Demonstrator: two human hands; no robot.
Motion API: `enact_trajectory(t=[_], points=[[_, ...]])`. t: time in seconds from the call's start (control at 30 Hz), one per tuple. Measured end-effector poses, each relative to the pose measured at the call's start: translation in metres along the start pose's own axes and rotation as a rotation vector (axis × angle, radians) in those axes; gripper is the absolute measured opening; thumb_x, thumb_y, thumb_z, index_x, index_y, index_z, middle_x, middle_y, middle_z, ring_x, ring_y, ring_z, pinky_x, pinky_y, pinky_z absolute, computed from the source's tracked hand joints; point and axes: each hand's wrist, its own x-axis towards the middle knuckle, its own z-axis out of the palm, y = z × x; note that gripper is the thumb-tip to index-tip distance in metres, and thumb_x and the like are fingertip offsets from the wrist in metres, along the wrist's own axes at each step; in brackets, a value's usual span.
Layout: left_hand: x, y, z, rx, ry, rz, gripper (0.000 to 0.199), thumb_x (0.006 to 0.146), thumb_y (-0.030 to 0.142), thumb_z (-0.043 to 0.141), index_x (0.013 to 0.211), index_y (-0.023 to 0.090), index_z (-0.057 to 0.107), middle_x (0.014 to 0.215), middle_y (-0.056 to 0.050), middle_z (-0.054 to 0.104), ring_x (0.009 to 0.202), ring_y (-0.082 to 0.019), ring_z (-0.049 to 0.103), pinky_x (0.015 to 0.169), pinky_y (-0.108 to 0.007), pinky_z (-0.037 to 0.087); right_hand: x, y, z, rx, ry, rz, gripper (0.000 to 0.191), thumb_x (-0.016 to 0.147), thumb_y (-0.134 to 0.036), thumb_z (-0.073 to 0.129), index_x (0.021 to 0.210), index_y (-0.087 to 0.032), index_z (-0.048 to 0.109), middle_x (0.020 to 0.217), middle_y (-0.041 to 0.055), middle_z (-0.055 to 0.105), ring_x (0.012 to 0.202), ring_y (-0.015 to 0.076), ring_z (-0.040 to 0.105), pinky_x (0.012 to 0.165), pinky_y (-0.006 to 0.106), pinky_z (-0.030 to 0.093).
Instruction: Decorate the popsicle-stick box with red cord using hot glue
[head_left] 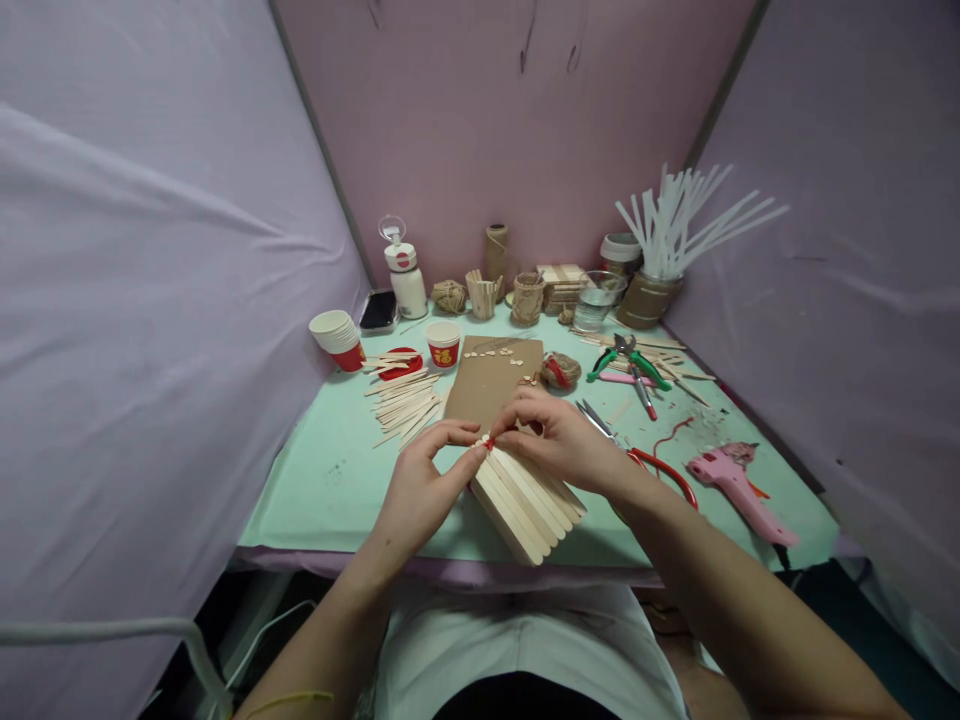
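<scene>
A slatted piece made of craft sticks (525, 500) lies tilted at the table's front edge, its rounded stick ends toward me. At its far end sits a small bit of red yarn (489, 444) beside pale round pieces. My left hand (429, 478) grips that end, thumb by the yarn and index finger curved over the far side. From the right, my right hand (559, 435) pinches at the red yarn with thumb and index finger, the other fingers curled. Just beyond lies a brown cardboard sheet (487, 385) bearing several small wooden discs.
Loose craft sticks (409, 405) and paper cups (337, 340) lie left. To the right are red-handled scissors (664, 470), green-handled pliers (628, 360) and a pink glue gun (742, 490). A bottle (407, 280), a twine ball (561, 371) and a water cup (596, 300) stand farther back.
</scene>
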Motion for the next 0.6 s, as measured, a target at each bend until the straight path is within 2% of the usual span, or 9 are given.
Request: enact_trajectory(t=[0.2, 0.33, 0.6], points=[[0.0003, 0.0006, -0.0009, -0.016, -0.013, 0.007, 0.015, 0.083, 0.034, 0.065, 0.087, 0.021, 0.071, 0.108, -0.006, 0.072, 0.105, -0.023, 0.065, 0.094, -0.037, 0.047, -0.0023, -0.0020, 0.0012, -0.158, 0.029, -0.157, 0.012, 0.089, -0.014, 0.062, 0.082, -0.020, 0.069, 0.084, 0.0041, 0.062, 0.087, 0.0193, 0.053, 0.077, 0.033, 0.041], [0.0013, 0.0015, -0.0015, -0.013, -0.008, 0.021, 0.015, 0.084, 0.034, 0.064, 0.086, 0.021, 0.072, 0.105, -0.006, 0.073, 0.102, -0.022, 0.065, 0.094, -0.036, 0.047, -0.0049, -0.0012, 0.0026, -0.272, 0.047, -0.284, 0.019, 0.094, -0.018, 0.053, 0.082, -0.019, 0.067, 0.085, 0.0063, 0.060, 0.083, 0.0194, 0.050, 0.073, 0.033, 0.041], [0.0041, 0.0039, -0.0033, 0.035, -0.007, 0.015, 0.012, 0.083, 0.031, 0.064, 0.081, 0.021, 0.070, 0.108, -0.006, 0.072, 0.104, -0.022, 0.064, 0.094, -0.036, 0.047, -0.0043, -0.0014, 0.0022, -0.335, 0.012, -0.334, 0.021, 0.096, -0.021, 0.050, 0.082, -0.018, 0.064, 0.085, 0.0059, 0.060, 0.080, 0.0176, 0.054, 0.069, 0.029, 0.042]])
